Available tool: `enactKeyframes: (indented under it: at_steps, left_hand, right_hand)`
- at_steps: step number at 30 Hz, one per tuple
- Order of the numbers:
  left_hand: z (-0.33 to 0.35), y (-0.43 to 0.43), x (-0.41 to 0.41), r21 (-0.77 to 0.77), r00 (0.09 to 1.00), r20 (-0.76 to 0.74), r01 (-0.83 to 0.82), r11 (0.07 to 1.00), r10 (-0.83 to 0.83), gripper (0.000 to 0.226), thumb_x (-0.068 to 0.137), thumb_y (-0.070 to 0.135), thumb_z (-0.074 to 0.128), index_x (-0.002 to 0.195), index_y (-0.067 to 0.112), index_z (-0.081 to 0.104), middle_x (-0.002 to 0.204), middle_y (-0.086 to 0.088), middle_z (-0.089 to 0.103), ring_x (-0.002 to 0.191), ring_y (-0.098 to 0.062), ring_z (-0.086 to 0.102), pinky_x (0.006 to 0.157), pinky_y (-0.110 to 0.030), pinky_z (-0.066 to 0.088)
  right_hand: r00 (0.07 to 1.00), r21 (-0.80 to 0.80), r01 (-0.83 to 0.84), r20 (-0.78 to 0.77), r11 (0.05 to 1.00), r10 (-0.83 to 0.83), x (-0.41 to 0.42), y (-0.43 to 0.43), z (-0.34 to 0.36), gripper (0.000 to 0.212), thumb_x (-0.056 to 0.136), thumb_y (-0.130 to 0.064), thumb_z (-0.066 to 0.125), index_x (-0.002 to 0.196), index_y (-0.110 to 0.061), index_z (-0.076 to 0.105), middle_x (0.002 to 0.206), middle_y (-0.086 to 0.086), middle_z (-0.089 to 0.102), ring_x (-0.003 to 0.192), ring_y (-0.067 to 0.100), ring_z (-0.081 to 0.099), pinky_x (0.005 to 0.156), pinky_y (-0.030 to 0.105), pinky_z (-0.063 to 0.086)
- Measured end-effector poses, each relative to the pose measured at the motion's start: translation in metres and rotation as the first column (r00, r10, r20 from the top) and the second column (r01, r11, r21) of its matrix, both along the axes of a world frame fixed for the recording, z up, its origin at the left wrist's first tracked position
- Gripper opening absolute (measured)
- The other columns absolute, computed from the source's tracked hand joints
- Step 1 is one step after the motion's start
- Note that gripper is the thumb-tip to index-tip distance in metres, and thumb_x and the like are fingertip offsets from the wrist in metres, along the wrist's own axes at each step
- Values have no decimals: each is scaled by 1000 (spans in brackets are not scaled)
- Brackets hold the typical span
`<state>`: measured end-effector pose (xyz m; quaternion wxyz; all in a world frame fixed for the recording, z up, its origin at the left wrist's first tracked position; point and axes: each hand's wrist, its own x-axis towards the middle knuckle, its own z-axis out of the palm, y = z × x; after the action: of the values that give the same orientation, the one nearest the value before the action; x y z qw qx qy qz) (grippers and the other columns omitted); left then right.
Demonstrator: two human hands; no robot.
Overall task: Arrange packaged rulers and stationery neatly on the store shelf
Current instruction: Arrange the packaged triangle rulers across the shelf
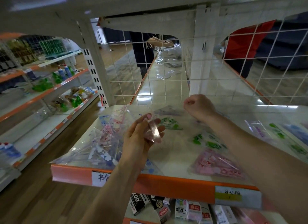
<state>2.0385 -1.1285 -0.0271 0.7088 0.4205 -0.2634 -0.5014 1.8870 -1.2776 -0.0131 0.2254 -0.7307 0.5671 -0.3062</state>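
Note:
My left hand [143, 133] holds up several clear-packaged rulers [106, 137] with pink and blue prints, pinching a pink-tinted corner between thumb and fingers above the white shelf [180, 147]. My right hand [198, 107] is further back over the shelf, its fingers curled in a loose fist; whether it pinches a thin clear edge I cannot tell. Loose ruler packs lie flat on the shelf: a pink one [216, 163] at the front right, green-printed ones [208, 140] in the middle and more [283, 133] at the far right.
A white wire grid [150, 70] backs the shelf, with two people standing beyond it. The orange shelf edge [166, 182] carries price labels. Boxed goods [183, 208] fill the shelf below. Shelves with green bottles [50, 80] stand at the left across a wooden floor.

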Motion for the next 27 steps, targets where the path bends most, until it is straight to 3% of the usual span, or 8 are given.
enactKeyframes:
  at_steps: [5, 8, 12, 15, 17, 22, 27]
  left_hand:
    - [0, 0, 0, -2, 1000, 7, 7, 1000, -7, 17, 92, 8, 55, 96, 11, 71, 89, -11, 71, 77, -25, 69, 71, -37, 59]
    - [0, 1, 0, 3, 999, 28, 37, 999, -37, 16, 90, 8, 57, 91, 11, 74, 89, -10, 72, 74, -23, 69, 72, -34, 59]
    - [0, 0, -1, 23, 998, 27, 65, 998, -65, 17, 92, 14, 55, 96, 8, 70, 90, -11, 72, 75, -21, 69, 64, -30, 57]
    - [2, -1, -2, 54, 994, -14, 112, 992, -111, 25, 98, 25, 44, 100, 13, 66, 90, -9, 72, 81, -24, 69, 72, -34, 57]
    - [2, 0, -2, 62, 990, 3, 143, 988, -143, 25, 98, 23, 43, 107, 12, 64, 93, -12, 71, 87, -26, 68, 77, -36, 57]
    - [0, 3, -6, 59, 968, 135, 204, 977, -211, 30, 91, 6, 51, 119, -3, 59, 108, -24, 66, 92, -33, 67, 82, -39, 56]
    - [0, 3, -6, 53, 974, 146, 167, 985, -173, 38, 84, 13, 59, 118, -4, 57, 102, -22, 67, 87, -30, 67, 83, -43, 55]
  right_hand:
    - [940, -112, -236, 225, 965, 256, -1, 67, -2, 13, 90, -22, 60, 96, -18, 72, 87, -6, 69, 84, 11, 64, 76, 25, 48]
    - [880, -30, -370, 309, 928, 361, 2, 96, -6, 9, 88, -26, 63, 91, -34, 66, 87, -16, 66, 83, -2, 62, 73, 13, 48]
    - [860, 36, -399, 361, 916, 360, 4, 98, -7, 11, 85, -19, 67, 87, -30, 65, 78, -14, 69, 77, -3, 64, 71, 12, 49]
    - [785, 88, -399, 548, 913, 290, -3, 96, -4, 6, 85, -10, 66, 84, -16, 67, 69, -7, 70, 62, -4, 64, 56, 9, 46]
    - [753, 110, -384, 611, 917, 242, -8, 94, -2, 3, 85, -11, 67, 88, -11, 66, 75, -1, 71, 64, 2, 66, 54, 12, 47]
    - [803, 131, -406, 523, 904, 284, -6, 95, -7, 9, 83, -18, 70, 85, -12, 64, 79, 6, 69, 69, 9, 67, 56, 15, 49]
    - [846, 60, -378, 427, 924, 319, -6, 95, -8, 20, 77, -28, 73, 81, -10, 65, 75, 10, 65, 68, 17, 61, 65, 29, 52]
